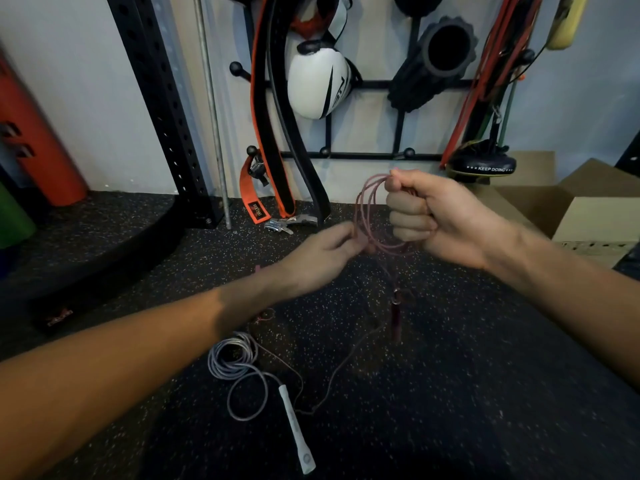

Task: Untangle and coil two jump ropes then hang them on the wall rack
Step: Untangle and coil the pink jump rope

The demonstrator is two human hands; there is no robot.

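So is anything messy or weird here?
Yes. The grey jump rope lies on the floor, its coil loose and white handle sprawled out. The pink jump rope is only half coiled in the right hand; its tail trails across the floor, and the left hand pinches it.

Dim indoor light, dark floor (450, 393); left hand (322, 258) motion-blurred; wide-angle bending at edges.

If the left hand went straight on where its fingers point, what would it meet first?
Probably the loops of the pink rope hanging from the right hand. The left hand has blurred fingertips right at them, contact unclear.
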